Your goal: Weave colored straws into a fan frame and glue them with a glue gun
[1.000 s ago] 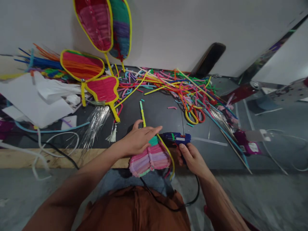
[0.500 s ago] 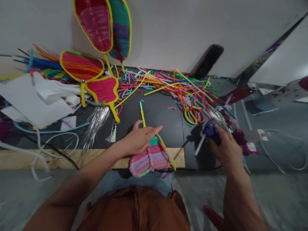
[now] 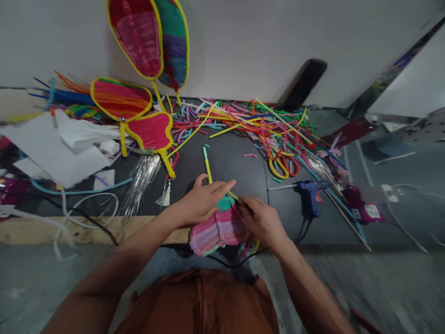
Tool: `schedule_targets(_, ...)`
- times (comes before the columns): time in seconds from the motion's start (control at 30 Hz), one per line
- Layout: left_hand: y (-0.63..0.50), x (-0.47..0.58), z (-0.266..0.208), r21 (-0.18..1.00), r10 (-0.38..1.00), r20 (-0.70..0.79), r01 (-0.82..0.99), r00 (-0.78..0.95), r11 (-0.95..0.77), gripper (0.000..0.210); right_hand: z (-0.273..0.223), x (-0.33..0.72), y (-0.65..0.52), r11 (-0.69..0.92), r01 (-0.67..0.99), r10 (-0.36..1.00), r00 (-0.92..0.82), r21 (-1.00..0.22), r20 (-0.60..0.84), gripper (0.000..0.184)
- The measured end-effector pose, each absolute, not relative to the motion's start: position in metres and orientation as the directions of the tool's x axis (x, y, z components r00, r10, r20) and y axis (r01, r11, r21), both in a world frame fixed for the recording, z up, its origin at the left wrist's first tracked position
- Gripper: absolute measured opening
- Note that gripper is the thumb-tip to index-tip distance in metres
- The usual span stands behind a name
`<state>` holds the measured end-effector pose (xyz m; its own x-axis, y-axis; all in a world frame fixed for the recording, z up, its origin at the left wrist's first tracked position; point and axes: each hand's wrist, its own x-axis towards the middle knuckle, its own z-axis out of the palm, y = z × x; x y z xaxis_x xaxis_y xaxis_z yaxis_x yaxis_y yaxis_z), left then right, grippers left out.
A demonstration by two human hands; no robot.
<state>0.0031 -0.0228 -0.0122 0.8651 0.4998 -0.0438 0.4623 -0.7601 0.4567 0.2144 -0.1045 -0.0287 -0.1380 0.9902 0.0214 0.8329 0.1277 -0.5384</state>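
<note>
A fan-shaped craft piece (image 3: 205,238) of pink, purple and teal pipe cleaners lies at the table's front edge, its yellow and mint stem (image 3: 207,168) pointing away from me. My left hand (image 3: 203,202) rests over its upper part, fingers stretched out and thumb apart. At the piece's right edge, my right hand (image 3: 262,220) pinches a yellow pipe cleaner (image 3: 235,196), its fingertips partly hidden. To the right of that hand, a blue glue gun (image 3: 310,194) lies on its side with a glue stick poking out toward the left.
Loose cut pipe cleaners (image 3: 236,121) are heaped along the wall, with scissors (image 3: 279,167) at their near side. Yellow-edged fans (image 3: 149,132) and white paper (image 3: 59,148) are on the left. A red can (image 3: 354,130) lies at the right. A black cord runs along the front edge.
My right hand has let go of the glue gun, which now lies on the table, and has moved left to the yellow pipe cleaner. My left hand stays on the craft piece.
</note>
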Motion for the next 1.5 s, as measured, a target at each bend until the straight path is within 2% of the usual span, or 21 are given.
schedule_targets(0.13, -0.023, 0.003, -0.013, 0.462, 0.502, -0.024, 0.455, 0.864, -0.761, 0.075, -0.022, 0.217, -0.099, 0.113, 0.854, 0.994, -0.093, -0.508, 0.065, 0.025)
schedule_targets(0.47, -0.024, 0.002, -0.012, 0.472, 0.498, -0.015, 0.445, 0.867, -0.761, 0.073, -0.013, 0.202, -0.111, 0.158, 0.818, 0.985, -0.168, -0.554, 0.034, 0.026)
schedule_targets(0.67, -0.023, 0.003, -0.012, 0.479, 0.499, -0.018, 0.446, 0.866, -0.756, 0.073, -0.010, 0.203, -0.110, 0.181, 0.783, 0.984, -0.141, -0.595, 0.113, 0.023)
schedule_targets(0.83, -0.023, 0.003, -0.011, 0.472, 0.501, -0.019, 0.450, 0.865, -0.758, 0.071, -0.014, 0.201, -0.111, 0.276, 0.795, 0.961, -0.208, -0.540, 0.184, 0.021)
schedule_targets(1.1, -0.022, 0.003, -0.014, 0.472, 0.500, -0.018, 0.448, 0.866, -0.759, 0.072, -0.020, 0.204, -0.116, 0.242, 0.820, 0.967, -0.162, -0.519, 0.195, 0.023)
schedule_targets(1.27, -0.022, 0.003, -0.014, 0.472, 0.500, 0.004, 0.440, 0.866, -0.764, 0.072, -0.013, 0.196, -0.113, 0.291, 0.796, 0.952, -0.185, -0.531, 0.244, 0.024)
schedule_targets(1.37, -0.022, 0.003, -0.014, 0.476, 0.500, 0.002, 0.439, 0.866, -0.762, 0.071, -0.011, 0.191, -0.114, 0.325, 0.811, 0.943, -0.239, -0.486, 0.232, 0.025)
schedule_targets(1.5, -0.022, 0.003, -0.014, 0.475, 0.496, -0.004, 0.439, 0.868, -0.763, 0.071, -0.016, 0.194, -0.119, 0.291, 0.852, 0.955, -0.230, -0.436, 0.188, 0.026)
